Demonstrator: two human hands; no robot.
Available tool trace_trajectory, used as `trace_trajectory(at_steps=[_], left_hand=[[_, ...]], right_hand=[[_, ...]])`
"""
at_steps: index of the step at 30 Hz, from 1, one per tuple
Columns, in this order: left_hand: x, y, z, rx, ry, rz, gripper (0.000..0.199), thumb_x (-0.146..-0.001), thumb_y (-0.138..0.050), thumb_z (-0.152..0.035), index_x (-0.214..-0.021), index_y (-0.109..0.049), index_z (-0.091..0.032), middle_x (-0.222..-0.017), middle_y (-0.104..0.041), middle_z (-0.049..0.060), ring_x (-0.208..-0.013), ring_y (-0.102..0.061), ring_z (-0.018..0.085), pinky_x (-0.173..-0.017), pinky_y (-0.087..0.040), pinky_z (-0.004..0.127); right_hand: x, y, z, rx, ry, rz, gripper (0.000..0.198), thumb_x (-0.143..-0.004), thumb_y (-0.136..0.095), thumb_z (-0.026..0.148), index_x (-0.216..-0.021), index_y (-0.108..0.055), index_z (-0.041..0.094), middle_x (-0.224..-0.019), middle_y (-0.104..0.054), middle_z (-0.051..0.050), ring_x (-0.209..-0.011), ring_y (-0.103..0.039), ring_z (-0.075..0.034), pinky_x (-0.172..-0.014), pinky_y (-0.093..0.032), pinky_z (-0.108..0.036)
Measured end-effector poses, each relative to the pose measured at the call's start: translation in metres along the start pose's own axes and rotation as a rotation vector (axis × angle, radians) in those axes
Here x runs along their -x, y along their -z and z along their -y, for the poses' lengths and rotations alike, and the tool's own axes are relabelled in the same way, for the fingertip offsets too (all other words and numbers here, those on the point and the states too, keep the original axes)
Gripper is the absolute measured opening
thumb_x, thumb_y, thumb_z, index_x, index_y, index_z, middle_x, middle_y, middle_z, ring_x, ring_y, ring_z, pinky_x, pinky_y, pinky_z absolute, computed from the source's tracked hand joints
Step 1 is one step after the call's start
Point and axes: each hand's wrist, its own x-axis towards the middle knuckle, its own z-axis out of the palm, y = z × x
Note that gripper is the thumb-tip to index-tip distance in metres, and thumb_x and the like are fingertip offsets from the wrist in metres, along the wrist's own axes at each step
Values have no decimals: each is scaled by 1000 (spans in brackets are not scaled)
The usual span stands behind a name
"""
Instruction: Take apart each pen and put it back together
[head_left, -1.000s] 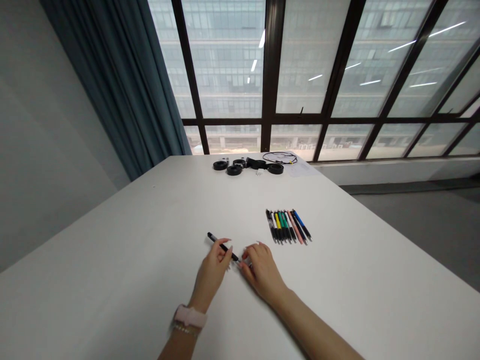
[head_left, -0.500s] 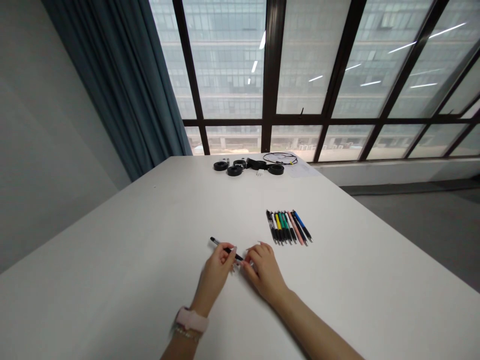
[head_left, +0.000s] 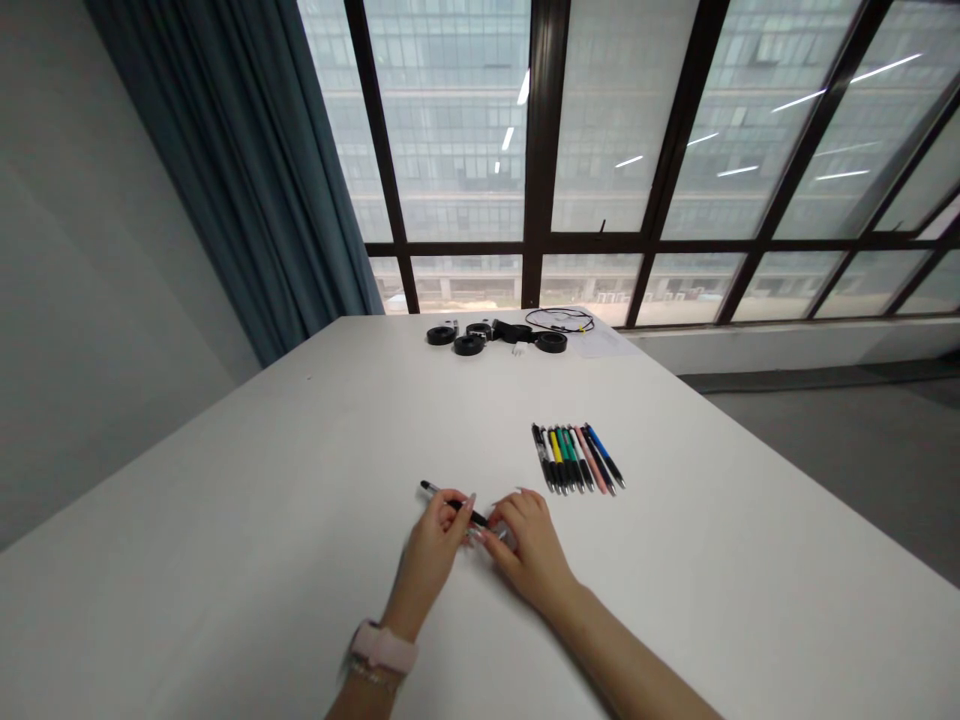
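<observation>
A black pen (head_left: 433, 488) with a pale, see-through-looking section slants down to the right above the white table. My left hand (head_left: 441, 525) is closed round its middle, thumb and fingers pinching the barrel. At the pen's lower right end, my right hand (head_left: 529, 545) is curled, with thumb and fingertips pinched about the tip. Those fingers partly cover the tip, and a small shiny bit beneath them is too unclear to name. To the upper right of my right hand, several pens (head_left: 574, 458) in black, yellow, green, white, pink and blue lie side by side.
Black tape-like rolls (head_left: 469, 345) rest at the far end of the white table (head_left: 262, 520). Near them are a thin black cable (head_left: 560, 320), a small white piece (head_left: 519, 349) and a paper sheet (head_left: 600, 343). Beyond stand windows and a blue curtain (head_left: 247, 160).
My right thumb has shifted slightly towards my left hand, and a gap shows between it and the right fingers. The left hand still holds the pen in nearly the same place.
</observation>
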Motion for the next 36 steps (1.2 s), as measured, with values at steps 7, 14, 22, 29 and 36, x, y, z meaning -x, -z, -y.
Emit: trace_trajectory(at_steps=[7, 14, 22, 29, 36], left_hand=[[-3, 1, 0, 43, -9, -49, 45, -77, -64, -64, -92, -54, -22, -67, -68, -2, -66, -70, 20, -59, -55, 30], [-3, 0, -3, 11, -18, -62, 44, -79, -61, -63, -89, -52, -22, -65, -69, -1, -60, -69, 19, -57, -53, 29], [-2, 1, -1, 15, -9, -69, 43, -78, -63, -62, -91, -53, -22, -66, -70, -1, -60, -68, 18, -57, -52, 29], [-6, 4, -6, -5, -23, -165, 48, -74, -60, -68, -88, -51, -23, -63, -68, -1, -56, -67, 19, -54, -51, 29], [-6, 6, -3, -16, -44, -171, 43, -78, -59, -64, -90, -51, -23, -64, -68, -2, -58, -68, 18, -56, -52, 29]], right_hand=[[-1, 4, 4, 2, -23, -14, 10, -86, -66, 20, -89, -57, 21, -88, -65, -3, -91, -60, -22, -98, -40, -43], [-1, 3, 3, 16, -7, -53, 11, -92, -51, 14, -86, -56, 22, -84, -63, -2, -87, -59, -20, -96, -41, -40], [-1, 1, 2, -25, 3, -22, 10, -95, -51, 18, -89, -59, 21, -88, -65, -4, -90, -58, -22, -93, -41, -40], [1, 7, -3, 141, -139, -85, 18, -100, -44, 25, -100, -60, 19, -88, -68, -7, -83, -62, -22, -76, -43, -34], [0, 2, -2, 430, -88, 88, 9, -93, -62, 27, -96, -56, 20, -83, -70, -7, -76, -64, -26, -69, -39, -35]])
